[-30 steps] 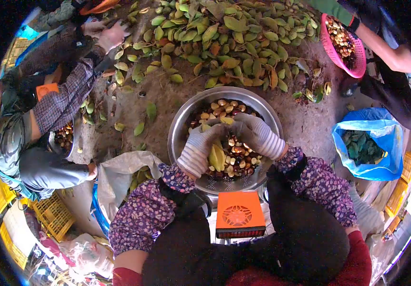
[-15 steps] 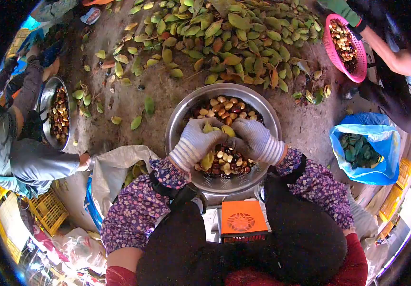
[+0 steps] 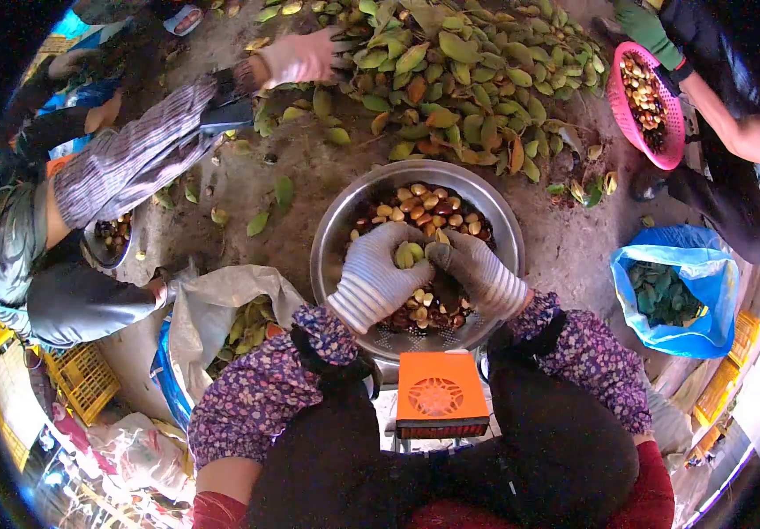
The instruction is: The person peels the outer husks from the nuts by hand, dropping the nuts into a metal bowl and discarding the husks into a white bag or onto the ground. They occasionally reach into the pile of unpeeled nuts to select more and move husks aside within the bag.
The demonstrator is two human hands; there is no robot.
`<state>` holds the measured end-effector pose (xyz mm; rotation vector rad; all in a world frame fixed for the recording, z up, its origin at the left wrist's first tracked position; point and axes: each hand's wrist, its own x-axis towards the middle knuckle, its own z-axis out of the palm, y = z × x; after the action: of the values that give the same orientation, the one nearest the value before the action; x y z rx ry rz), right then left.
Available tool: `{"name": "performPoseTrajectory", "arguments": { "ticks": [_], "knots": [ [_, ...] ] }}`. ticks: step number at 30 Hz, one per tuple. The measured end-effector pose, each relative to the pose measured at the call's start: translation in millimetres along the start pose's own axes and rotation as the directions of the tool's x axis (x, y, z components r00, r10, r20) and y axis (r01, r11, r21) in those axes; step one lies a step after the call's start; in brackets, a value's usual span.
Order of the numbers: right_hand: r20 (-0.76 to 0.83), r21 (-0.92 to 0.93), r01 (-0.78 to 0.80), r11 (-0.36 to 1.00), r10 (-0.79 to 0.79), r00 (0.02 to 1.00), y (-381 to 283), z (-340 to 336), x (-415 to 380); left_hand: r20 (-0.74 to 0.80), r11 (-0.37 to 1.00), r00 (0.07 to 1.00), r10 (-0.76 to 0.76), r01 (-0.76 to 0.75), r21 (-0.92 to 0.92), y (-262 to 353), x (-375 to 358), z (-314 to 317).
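Over a steel bowl [image 3: 330, 198] with small drain holes, my two gloved hands come together. My left hand [image 3: 378, 271], in a whitish knit glove, curls its fingers round green pods [image 3: 409, 255]. The glove on my right hand [image 3: 484, 271] is darkened at the fingers, which pinch in from the right against the pods. A pale yellowish piece [image 3: 441, 236] shows at those fingertips. Brown and cream seeds [image 3: 428, 207] fill the bowl beneath and behind both hands.
A large heap of green pods [image 3: 450, 70] lies ahead. At left, a co-worker's gloved hand [image 3: 302, 58] reaches into it. A pink basket [image 3: 675, 119] of seeds and a blue bag [image 3: 706, 331] stand right, a whitish sack [image 3: 199, 317] left. An orange box [image 3: 437, 397] sits between my knees.
The co-worker at left has stretched an arm to the heap. The yellowish pod that hung below my left hand is gone from view; rounder green pods show in that hand.
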<state>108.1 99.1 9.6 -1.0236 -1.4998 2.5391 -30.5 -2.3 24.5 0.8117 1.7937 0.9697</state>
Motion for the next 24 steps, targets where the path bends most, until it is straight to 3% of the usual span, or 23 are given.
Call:
{"name": "performPoseTrajectory", "arguments": {
  "ticks": [2,3,4,5,6,8,9,10,12,13,14,16,17,18,20,21,22,24],
  "knots": [
    [0.003,-0.059,-0.026,0.998,0.026,1.000,-0.7,-4.5,3.3,-0.015,0.999,1.000,-0.001,0.000,-0.045,-3.0,-1.6,3.1],
    [0.014,0.154,-0.088,0.984,0.087,0.996,8.9,-8.5,7.1,0.056,0.971,0.995,-0.083,0.093,-0.220,-13.3,0.9,4.9],
    [0.038,0.360,-0.149,0.921,0.145,0.989,22.3,-13.5,11.1,0.057,0.970,0.995,-0.087,0.098,-0.221,-10.8,1.3,2.5],
    [0.083,0.582,-0.111,0.806,0.077,0.994,43.9,-22.2,17.9,0.090,0.961,0.993,-0.070,0.092,-0.261,-6.7,0.6,-0.2],
    [0.084,0.582,-0.116,0.805,0.082,0.993,36.7,-19.3,13.6,0.121,0.950,0.991,-0.051,0.085,-0.301,-3.7,0.7,-1.8],
    [-0.082,0.191,-0.108,0.976,0.125,0.989,10.7,-9.0,2.7,0.128,0.951,0.991,-0.029,0.066,-0.302,-6.8,0.4,-1.3],
    [-0.076,0.079,-0.081,0.994,0.087,0.993,7.8,-9.8,3.5,0.194,0.890,0.980,-0.043,0.126,-0.437,-12.6,0.6,0.3],
    [-0.074,0.081,-0.084,0.993,0.090,0.993,4.1,-8.7,3.7,0.261,0.808,0.964,-0.048,0.191,-0.557,-18.3,0.0,1.7],
    [-0.081,-0.334,-0.032,0.942,0.005,0.997,-4.6,-5.9,6.2,0.220,0.767,0.975,-0.002,0.143,-0.626,-29.2,0.9,-0.5],
    [-0.087,-0.544,-0.047,0.838,0.000,0.996,-3.6,-6.8,9.2,0.176,0.718,0.983,0.042,0.093,-0.690,-34.8,-0.7,-0.2],
    [-0.084,-0.543,-0.047,0.838,0.001,0.996,-2.2,-5.4,9.3,0.173,0.718,0.984,0.040,0.093,-0.690,-38.8,-1.8,3.0],
    [-0.164,-0.427,-0.035,0.904,-0.039,0.986,-0.2,0.2,10.0,0.170,0.540,0.984,-0.051,0.170,-0.825,-47.9,-3.0,11.7],
    [-0.163,-0.427,-0.034,0.904,-0.040,0.986,0.8,4.3,10.1,0.138,0.596,0.989,-0.046,0.138,-0.791,-59.2,0.7,13.8],
    [-0.138,-0.659,-0.040,0.751,-0.069,0.988,2.3,9.8,9.7,0.137,0.596,0.990,-0.046,0.137,-0.791,-57.0,0.6,14.7],
    [-0.070,-0.956,-0.038,0.289,-0.102,0.992,3.8,17.5,9.6,0.082,0.695,0.995,-0.063,0.103,-0.711,-52.1,0.7,17.9],
    [-0.018,-0.990,-0.005,0.138,-0.092,0.996,-3.6,18.0,11.3,0.136,0.588,0.961,-0.240,0.255,-0.767,-48.5,-0.1,14.7],
    [-0.012,-0.991,0.001,0.135,-0.094,0.996,-7.4,17.8,13.4,0.130,0.589,0.962,-0.239,0.250,-0.769,-45.2,0.4,13.0],
    [0.028,-0.999,0.026,0.028,0.059,0.998,-9.7,18.4,13.5,0.114,0.845,0.968,-0.224,0.251,-0.472,-37.5,-3.3,9.6]
  ]
}}
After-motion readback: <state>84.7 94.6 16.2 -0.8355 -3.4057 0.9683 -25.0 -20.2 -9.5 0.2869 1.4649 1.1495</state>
